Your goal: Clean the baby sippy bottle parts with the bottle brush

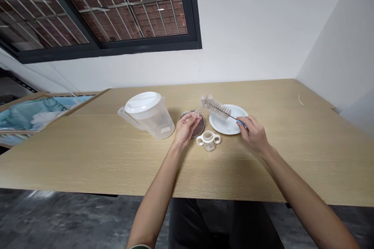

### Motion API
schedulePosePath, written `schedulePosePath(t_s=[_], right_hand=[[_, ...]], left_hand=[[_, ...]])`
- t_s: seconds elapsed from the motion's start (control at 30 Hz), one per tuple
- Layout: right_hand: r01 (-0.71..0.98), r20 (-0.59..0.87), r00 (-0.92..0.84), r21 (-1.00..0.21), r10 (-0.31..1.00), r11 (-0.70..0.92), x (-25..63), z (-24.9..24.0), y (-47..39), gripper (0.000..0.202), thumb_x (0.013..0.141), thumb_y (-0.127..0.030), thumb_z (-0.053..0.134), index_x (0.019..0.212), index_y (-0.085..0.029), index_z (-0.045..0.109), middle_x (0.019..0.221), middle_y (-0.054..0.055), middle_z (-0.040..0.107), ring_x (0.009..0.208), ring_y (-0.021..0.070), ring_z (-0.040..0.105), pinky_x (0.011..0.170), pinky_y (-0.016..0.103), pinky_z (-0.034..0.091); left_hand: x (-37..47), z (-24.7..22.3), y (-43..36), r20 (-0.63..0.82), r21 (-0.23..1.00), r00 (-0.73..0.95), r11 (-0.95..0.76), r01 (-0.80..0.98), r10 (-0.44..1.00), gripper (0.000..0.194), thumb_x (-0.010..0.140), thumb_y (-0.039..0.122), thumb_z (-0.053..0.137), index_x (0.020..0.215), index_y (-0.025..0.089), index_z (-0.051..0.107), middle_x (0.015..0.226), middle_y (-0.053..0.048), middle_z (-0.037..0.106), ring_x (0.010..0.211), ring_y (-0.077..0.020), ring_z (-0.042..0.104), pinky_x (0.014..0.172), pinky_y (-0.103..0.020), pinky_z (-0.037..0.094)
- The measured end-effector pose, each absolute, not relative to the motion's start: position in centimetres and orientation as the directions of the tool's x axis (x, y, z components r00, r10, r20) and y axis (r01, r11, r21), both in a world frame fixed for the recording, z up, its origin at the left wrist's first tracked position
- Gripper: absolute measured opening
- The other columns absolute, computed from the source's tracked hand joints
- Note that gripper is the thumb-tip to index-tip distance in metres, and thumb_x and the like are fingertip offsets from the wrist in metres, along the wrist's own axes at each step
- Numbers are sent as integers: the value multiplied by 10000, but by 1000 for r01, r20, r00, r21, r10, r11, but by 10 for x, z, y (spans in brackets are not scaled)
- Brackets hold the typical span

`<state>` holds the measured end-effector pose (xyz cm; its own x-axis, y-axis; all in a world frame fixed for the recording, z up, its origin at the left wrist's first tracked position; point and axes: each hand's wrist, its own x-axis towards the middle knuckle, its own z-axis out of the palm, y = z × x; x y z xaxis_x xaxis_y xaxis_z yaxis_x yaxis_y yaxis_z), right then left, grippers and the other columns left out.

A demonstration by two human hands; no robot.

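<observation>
My right hand (254, 134) is closed round the blue handle of a bottle brush (217, 108), whose pale bristles point up and left above a white plate (214, 126). Pinched in the fingers of my left hand (187, 127) is a small clear bottle nipple (197, 112), near the brush's tip. Under that hand lies a round dark dish with a metallic rim (200, 129), partly covered by it. Between my hands, a small baby bottle with two white handles (209, 141) stands upright without a cap. Something small and clear rests on the plate, too indistinct to name.
A translucent lidded pitcher (152, 118) stands left of my left hand. At the far left is a wooden-edged bin (70, 113) with bluish cloth or bags. A thin pale strip (300, 100) lies at the table's right. A wall and barred window rise behind.
</observation>
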<state>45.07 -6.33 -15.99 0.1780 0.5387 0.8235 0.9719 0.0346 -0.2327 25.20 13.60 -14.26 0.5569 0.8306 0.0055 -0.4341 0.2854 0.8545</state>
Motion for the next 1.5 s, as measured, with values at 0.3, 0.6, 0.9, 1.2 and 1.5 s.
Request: schedulePosePath(t_s=[0.3,0.6,0.9,1.2,1.5], right_hand=[[969,774,228,-242,590,-57,452,-162,-64,217,1024,-261,501,1132,-207,682,984,60,698,760,130,647,575,241,418],[958,782,242,-287,574,-13,450,-160,-63,233,1027,-284,483,1118,-210,684,981,70,705,736,146,639,597,268,451],[962,799,223,-273,559,7,450,-160,-64,201,1012,-248,516,1119,-204,680,978,62,703,728,135,627,589,255,447],[959,803,196,-277,562,62,446,-160,-63,202,1018,-255,503,1121,-207,670,970,72,700,751,143,635,614,263,470],[963,762,211,-270,612,3,452,-165,-61,230,1029,-265,472,1140,-214,666,998,73,686,789,154,651,622,266,477]], left_hand=[[252,-142,137,18,849,548,277,-450,837,250,759,188,850,953,117,710,995,-99,763,929,-149,741,958,-253,563],[251,-139,136,41,840,491,237,-489,870,361,781,252,832,1076,210,628,902,-26,740,873,-157,751,890,-271,589],[250,-139,138,9,808,513,296,-509,858,272,774,158,835,1000,147,685,999,-68,756,933,-151,744,934,-248,590],[252,-139,133,-19,862,533,284,-420,846,172,770,180,825,901,108,741,918,-84,759,847,-167,751,898,-268,610],[251,-141,135,2,882,546,256,-395,838,153,738,197,836,834,110,754,871,-82,756,811,-143,740,874,-237,597]])
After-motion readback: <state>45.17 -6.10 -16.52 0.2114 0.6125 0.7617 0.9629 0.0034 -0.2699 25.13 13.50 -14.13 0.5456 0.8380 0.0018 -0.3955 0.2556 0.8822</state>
